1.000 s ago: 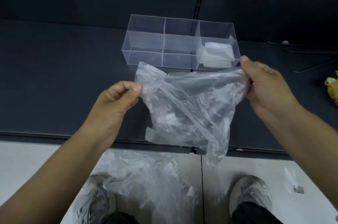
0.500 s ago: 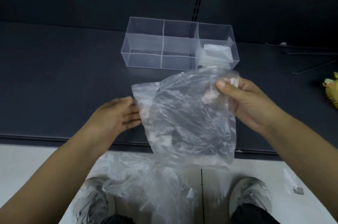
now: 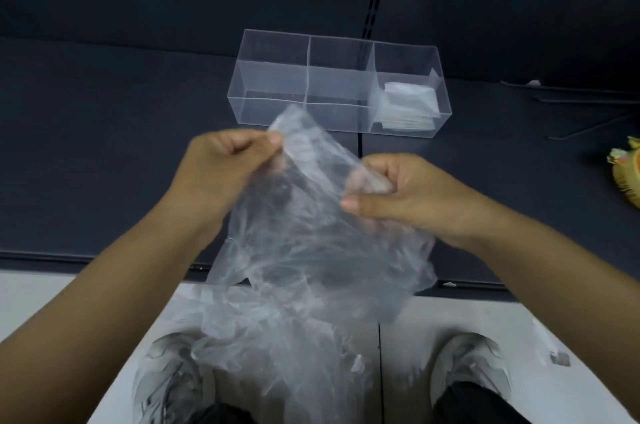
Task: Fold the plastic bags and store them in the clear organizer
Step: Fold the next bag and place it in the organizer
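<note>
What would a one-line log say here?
crumpled clear plastic bag: held up, unfolded | left hand: pinches it | right hand: grips it | clear three-compartment organizer: folded bags in right compartment

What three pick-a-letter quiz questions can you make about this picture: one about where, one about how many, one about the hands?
1. Where in the clear organizer are the folded bags? A) left compartment B) middle compartment C) right compartment
2. How many compartments has it? A) two B) three C) five
3. What holds the loose plastic bag? A) both hands B) one hand alone C) nothing, it lies flat
1 C: the folded bags sit at the right end. 2 B: two dividers split it in three. 3 A: the left hand and right hand each grip it.
</note>
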A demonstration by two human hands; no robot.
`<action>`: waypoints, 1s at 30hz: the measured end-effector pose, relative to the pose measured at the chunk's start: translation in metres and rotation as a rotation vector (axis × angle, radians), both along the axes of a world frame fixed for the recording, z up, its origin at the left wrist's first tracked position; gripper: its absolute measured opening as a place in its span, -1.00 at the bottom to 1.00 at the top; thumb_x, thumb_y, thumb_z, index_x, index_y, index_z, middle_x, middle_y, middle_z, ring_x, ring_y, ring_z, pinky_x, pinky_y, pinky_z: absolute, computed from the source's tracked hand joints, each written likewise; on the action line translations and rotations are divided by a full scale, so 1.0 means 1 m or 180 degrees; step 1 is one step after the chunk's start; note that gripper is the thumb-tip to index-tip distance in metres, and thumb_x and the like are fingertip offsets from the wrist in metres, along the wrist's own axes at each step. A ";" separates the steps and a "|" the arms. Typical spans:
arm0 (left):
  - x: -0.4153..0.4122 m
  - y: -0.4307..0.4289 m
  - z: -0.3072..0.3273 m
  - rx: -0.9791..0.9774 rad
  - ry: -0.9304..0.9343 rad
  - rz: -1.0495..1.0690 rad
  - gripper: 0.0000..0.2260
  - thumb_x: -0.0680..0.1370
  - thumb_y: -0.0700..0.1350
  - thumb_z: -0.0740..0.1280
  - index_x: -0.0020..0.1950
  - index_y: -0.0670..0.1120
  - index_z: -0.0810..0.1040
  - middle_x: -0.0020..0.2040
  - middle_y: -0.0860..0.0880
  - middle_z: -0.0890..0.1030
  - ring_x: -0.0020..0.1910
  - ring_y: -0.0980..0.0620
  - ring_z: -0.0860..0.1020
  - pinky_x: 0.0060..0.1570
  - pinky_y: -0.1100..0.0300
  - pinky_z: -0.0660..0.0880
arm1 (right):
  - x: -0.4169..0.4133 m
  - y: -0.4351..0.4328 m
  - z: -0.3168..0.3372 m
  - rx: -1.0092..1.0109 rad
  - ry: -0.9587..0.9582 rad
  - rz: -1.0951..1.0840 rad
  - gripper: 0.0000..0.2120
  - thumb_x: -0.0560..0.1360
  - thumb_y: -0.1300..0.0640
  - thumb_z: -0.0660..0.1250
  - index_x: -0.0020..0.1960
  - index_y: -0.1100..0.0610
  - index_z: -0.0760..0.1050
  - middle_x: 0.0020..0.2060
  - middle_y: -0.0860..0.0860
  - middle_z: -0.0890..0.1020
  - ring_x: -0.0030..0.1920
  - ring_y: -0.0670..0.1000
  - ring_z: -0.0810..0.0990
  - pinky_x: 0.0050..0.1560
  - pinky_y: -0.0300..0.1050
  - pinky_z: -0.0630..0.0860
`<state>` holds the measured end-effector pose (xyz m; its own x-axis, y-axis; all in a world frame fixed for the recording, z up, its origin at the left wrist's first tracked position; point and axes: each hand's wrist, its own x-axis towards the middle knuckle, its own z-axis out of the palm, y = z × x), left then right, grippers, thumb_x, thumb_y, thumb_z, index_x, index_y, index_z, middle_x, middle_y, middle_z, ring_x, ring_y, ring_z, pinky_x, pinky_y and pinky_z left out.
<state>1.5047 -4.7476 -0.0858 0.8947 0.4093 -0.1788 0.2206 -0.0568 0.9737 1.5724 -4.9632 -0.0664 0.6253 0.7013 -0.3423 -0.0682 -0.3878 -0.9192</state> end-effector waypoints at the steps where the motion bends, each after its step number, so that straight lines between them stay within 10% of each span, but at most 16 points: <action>1: 0.000 0.011 -0.007 0.0066 -0.0018 0.0270 -0.83 0.53 -0.04 0.39 -0.23 -0.01 0.70 -0.27 0.07 0.70 -0.30 0.22 0.62 -0.28 0.43 0.50 | 0.005 -0.009 -0.001 -0.0075 0.0110 0.0043 -0.69 0.30 -0.05 0.48 -0.11 0.15 0.57 -0.33 0.05 0.64 -0.35 -0.05 0.59 -0.29 -0.15 0.53; 5: -0.002 0.046 -0.041 0.0321 0.0243 0.0962 -0.80 0.56 -0.06 0.35 -0.25 0.03 0.66 -0.38 0.12 0.62 -0.37 0.22 0.53 -0.31 0.41 0.47 | 0.025 -0.051 -0.014 -0.0225 0.0331 0.0006 -0.77 0.35 -0.09 0.41 -0.17 0.07 0.59 -0.46 -0.02 0.51 -0.53 -0.16 0.30 -0.47 -0.28 0.10; 13: -0.018 0.051 -0.084 0.1278 0.0590 0.0665 -0.84 0.59 -0.07 0.31 -0.18 0.00 0.61 -0.33 0.23 0.54 -0.37 0.38 0.51 -0.36 0.63 0.30 | 0.046 -0.085 -0.033 -0.0309 -0.0056 -0.0253 -0.72 0.34 -0.11 0.41 -0.06 0.03 0.66 -0.35 0.02 0.62 -0.24 -0.11 0.58 -0.11 -0.44 0.44; 16: -0.018 0.052 -0.087 0.1435 0.0708 0.0446 -0.79 0.60 0.02 0.27 -0.11 -0.03 0.61 -0.29 0.12 0.59 -0.32 0.23 0.52 -0.31 0.39 0.40 | 0.050 -0.083 -0.032 -0.0055 -0.0015 -0.0215 -0.75 0.36 -0.04 0.41 0.00 0.03 0.65 -0.29 0.17 0.60 -0.22 -0.05 0.58 -0.05 -0.42 0.45; 24: -0.006 0.049 -0.085 0.0880 0.0745 0.0522 -0.66 0.58 0.07 0.30 -0.32 -0.07 0.57 -0.50 0.12 0.55 -0.54 0.25 0.45 -0.38 0.31 0.39 | 0.047 -0.080 -0.038 0.0081 0.0516 0.0380 -0.48 0.34 0.25 0.46 0.29 0.10 0.49 -0.15 0.07 0.64 -0.13 -0.04 0.60 -0.01 -0.27 0.50; 30: -0.002 0.059 -0.089 0.0231 0.0883 0.1070 -0.69 0.56 0.05 0.34 -0.34 -0.05 0.57 -0.52 0.11 0.58 -0.58 0.23 0.50 -0.40 0.22 0.43 | 0.043 -0.079 -0.054 -0.0365 -0.0246 -0.0246 -0.43 0.27 0.17 0.58 0.19 -0.11 0.46 0.17 -0.12 0.56 0.09 -0.12 0.57 0.04 -0.30 0.51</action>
